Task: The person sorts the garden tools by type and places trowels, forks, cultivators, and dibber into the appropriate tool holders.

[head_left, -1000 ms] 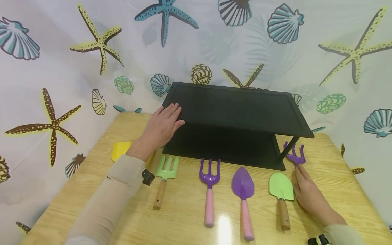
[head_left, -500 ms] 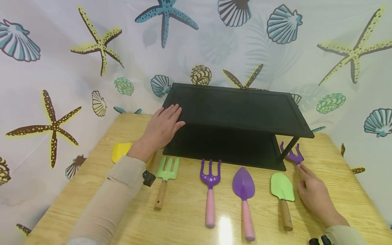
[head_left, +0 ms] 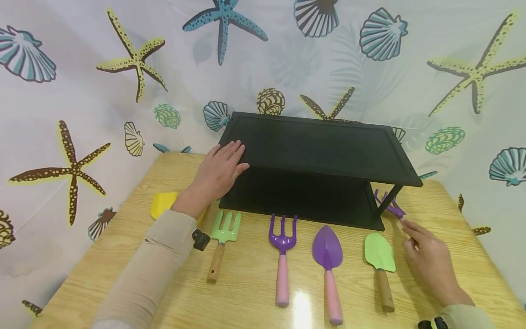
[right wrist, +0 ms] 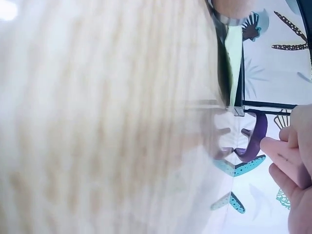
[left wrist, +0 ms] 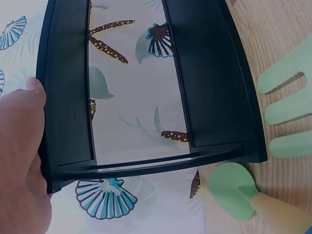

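My left hand (head_left: pixel 219 170) lies on the left end of a black two-tier shelf (head_left: pixel 316 146), fingers stretched over its top panel. In the left wrist view, that hand (left wrist: pixel 22 156) is at the panel's outer edge. At the shelf's right end, my right hand (head_left: pixel 431 260) holds a purple hand rake (head_left: pixel 396 210) with curved tines. The rake's pink handle (right wrist: pixel 287 158) is pinched between thumb and fingers in the right wrist view. Its tines point toward the shelf and overlap the front right post (head_left: pixel 388 201) in the head view.
Before the shelf lie a green fork (head_left: pixel 225 228), a purple fork (head_left: pixel 282 240), a purple trowel (head_left: pixel 327 246) and a green trowel (head_left: pixel 379 251) on the wooden table (head_left: pixel 246 315). A yellow tool (head_left: pixel 162 204) is partly hidden by the left arm. A patterned curtain (head_left: pixel 287 59) stands behind.
My right hand has moved slightly right and turned, swinging the hand rake's tines leftward behind the shelf's post. My left hand has stayed on the shelf.
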Tool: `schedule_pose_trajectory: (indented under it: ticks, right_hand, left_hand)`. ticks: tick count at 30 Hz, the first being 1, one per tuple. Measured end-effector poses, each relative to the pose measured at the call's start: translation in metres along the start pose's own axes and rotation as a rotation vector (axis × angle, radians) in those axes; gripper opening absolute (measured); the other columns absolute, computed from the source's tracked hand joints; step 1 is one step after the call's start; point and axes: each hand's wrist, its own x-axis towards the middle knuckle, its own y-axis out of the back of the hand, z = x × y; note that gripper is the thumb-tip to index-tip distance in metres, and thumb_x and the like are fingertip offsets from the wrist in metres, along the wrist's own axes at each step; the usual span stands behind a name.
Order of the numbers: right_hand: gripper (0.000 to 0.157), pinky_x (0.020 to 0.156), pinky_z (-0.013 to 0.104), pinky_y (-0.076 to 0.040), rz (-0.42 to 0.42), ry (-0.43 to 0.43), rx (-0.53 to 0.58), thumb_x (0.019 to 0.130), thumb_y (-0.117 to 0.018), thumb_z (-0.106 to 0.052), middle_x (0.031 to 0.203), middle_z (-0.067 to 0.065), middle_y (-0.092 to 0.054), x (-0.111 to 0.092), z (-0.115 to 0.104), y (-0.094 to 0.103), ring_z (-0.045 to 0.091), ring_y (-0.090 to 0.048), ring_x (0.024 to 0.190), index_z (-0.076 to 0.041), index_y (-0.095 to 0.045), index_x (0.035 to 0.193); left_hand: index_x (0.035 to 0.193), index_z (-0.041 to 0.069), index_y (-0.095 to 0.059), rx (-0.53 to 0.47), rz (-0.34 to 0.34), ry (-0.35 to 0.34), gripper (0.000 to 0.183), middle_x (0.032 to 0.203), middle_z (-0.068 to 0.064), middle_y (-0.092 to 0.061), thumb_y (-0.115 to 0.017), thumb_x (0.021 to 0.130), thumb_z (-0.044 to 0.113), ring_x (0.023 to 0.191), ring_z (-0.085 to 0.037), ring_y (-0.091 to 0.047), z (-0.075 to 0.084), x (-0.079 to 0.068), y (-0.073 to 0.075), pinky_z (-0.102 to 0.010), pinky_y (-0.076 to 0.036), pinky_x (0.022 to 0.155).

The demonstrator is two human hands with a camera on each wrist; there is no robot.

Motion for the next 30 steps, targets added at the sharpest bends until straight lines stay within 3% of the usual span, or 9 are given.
schedule_pose_trajectory:
  ticks: [5, 12, 18, 22, 30]
  right_hand:
    - [0.035, 0.054, 0.002, -0.034, 0.057, 0.059, -0.018, 0.073, -0.057, 0.015, 0.112, 0.023, -0.072, 0.003, 0.004, 0.003, 0.019, -0.058, 0.065, 0.01, -0.072, 0.103]
    - [0.034, 0.046, 0.01, -0.024, 0.072, 0.104, -0.043, 0.073, -0.057, 0.014, 0.108, 0.025, -0.072, 0.01, 0.005, 0.013, 0.006, -0.042, 0.057, 0.01, -0.073, 0.103]
    - [0.036, 0.042, 0.013, -0.018, 0.054, 0.097, -0.057, 0.077, -0.054, 0.013, 0.111, 0.027, -0.071, 0.02, 0.003, 0.027, 0.008, -0.042, 0.057, 0.01, -0.072, 0.108]
    - [0.036, 0.042, 0.014, -0.016, 0.053, 0.109, -0.074, 0.078, -0.054, 0.012, 0.114, 0.028, -0.069, 0.029, 0.003, 0.037, 0.003, -0.032, 0.052, 0.011, -0.07, 0.11]
    - [0.034, 0.046, 0.014, -0.014, 0.106, 0.163, -0.111, 0.077, -0.053, 0.011, 0.114, 0.029, -0.069, 0.052, 0.002, 0.056, 0.019, -0.044, 0.054, 0.013, -0.071, 0.107]
  left_hand:
    - [0.158, 0.009, -0.025, -0.008, -0.002, 0.002, 0.066, 0.165, -0.009, -0.024, -0.032, 0.105, 0.048, 0.154, -0.025, -0.02, 0.001, 0.0, 0.0, -0.047, -0.013, 0.127]
    - [0.158, 0.01, -0.024, -0.004, -0.003, 0.014, 0.066, 0.165, -0.009, -0.023, -0.032, 0.105, 0.049, 0.154, -0.026, -0.02, 0.001, 0.001, 0.001, -0.046, -0.013, 0.127]
    - [0.158, 0.01, -0.024, -0.008, -0.003, 0.018, 0.066, 0.165, -0.009, -0.023, -0.031, 0.106, 0.049, 0.154, -0.026, -0.019, 0.001, 0.0, 0.001, -0.046, -0.013, 0.127]
    - [0.158, 0.01, -0.024, -0.016, 0.0, 0.019, 0.065, 0.165, -0.009, -0.023, -0.032, 0.106, 0.048, 0.154, -0.025, -0.019, 0.001, -0.001, 0.001, -0.046, -0.013, 0.127]
    - [0.158, 0.01, -0.024, -0.022, -0.005, 0.023, 0.065, 0.166, -0.009, -0.022, -0.032, 0.106, 0.048, 0.154, -0.025, -0.019, 0.003, -0.001, 0.0, -0.046, -0.013, 0.127]
